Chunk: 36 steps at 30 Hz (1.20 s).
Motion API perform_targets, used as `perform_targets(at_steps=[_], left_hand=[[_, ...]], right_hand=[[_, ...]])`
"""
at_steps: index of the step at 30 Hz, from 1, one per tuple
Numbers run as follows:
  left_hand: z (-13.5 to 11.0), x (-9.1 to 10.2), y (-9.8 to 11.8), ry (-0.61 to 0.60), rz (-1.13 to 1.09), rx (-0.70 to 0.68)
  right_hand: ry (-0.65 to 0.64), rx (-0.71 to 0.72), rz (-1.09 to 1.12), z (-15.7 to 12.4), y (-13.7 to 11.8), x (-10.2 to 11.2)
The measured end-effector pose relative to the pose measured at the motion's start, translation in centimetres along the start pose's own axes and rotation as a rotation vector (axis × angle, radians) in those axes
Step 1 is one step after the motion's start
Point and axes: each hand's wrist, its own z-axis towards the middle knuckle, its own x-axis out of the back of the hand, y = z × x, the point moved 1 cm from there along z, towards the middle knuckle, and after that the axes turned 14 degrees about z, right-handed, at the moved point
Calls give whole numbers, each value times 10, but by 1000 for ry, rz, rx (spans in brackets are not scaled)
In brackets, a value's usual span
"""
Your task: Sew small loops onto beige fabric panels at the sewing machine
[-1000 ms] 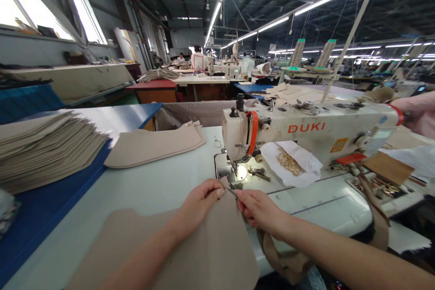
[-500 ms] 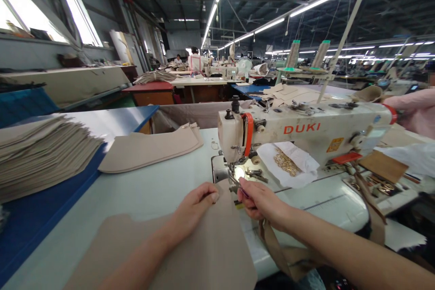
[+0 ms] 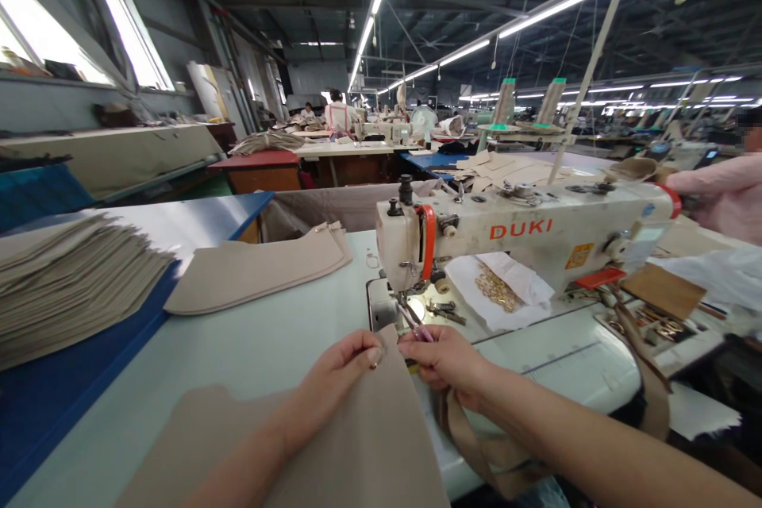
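Observation:
A beige cut panel (image 3: 357,444) lies on the pale table in front of me. My left hand (image 3: 336,373) pinches its top corner, fingers closed on the fabric. My right hand (image 3: 444,361) is closed on a small metal snipper (image 3: 412,321) with a purple grip, its tip pointing up toward the needle area of the white DUKI sewing machine (image 3: 524,230). A brown strap (image 3: 470,436) hangs off the table edge under my right wrist.
A tall stack of beige panels (image 3: 71,278) sits on the blue table at left, a smaller pile (image 3: 255,266) behind. A white paper with gold metal fittings (image 3: 494,286) lies under the machine arm. A person's pink sleeve (image 3: 726,190) shows at far right.
My right hand has shifted left toward my left hand, with the snipper now raised toward the needle. The panel's corner has moved slightly closer to me.

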Motion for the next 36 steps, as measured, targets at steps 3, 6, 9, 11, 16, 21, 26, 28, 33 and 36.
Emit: perform_targets(at_steps=[3, 6, 9, 11, 16, 21, 26, 28, 33, 36], left_hand=[[1, 0, -2, -8, 6, -10], [1, 0, -4, -23, 11, -25], [2, 0, -4, -21, 14, -34], [2, 0, -4, -13, 21, -32], [1, -2, -2, 0, 38, -33], [0, -1, -1, 13, 16, -25], [-2, 1, -3, -19, -92, 39], [-2, 1, -5, -31, -190, 87], [-4, -1, -6, -40, -436, 131], [-5, -2, -5, -66, -491, 127]], right_hand=[[-14, -22, 46, 1, 0, 2], [-44, -19, 46, 3, 2, 2], [-47, -15, 26, 3, 2, 1], [-38, 0, -15, 3, 1, 0], [12, 120, -96, 4, 1, -4], [61, 221, -104, 7, 3, -3], [84, 235, -73, 6, 1, 0], [86, 232, -68, 3, 0, 1], [-32, 187, -7, -5, 1, -4], [-86, 204, 29, -6, 3, -8]])
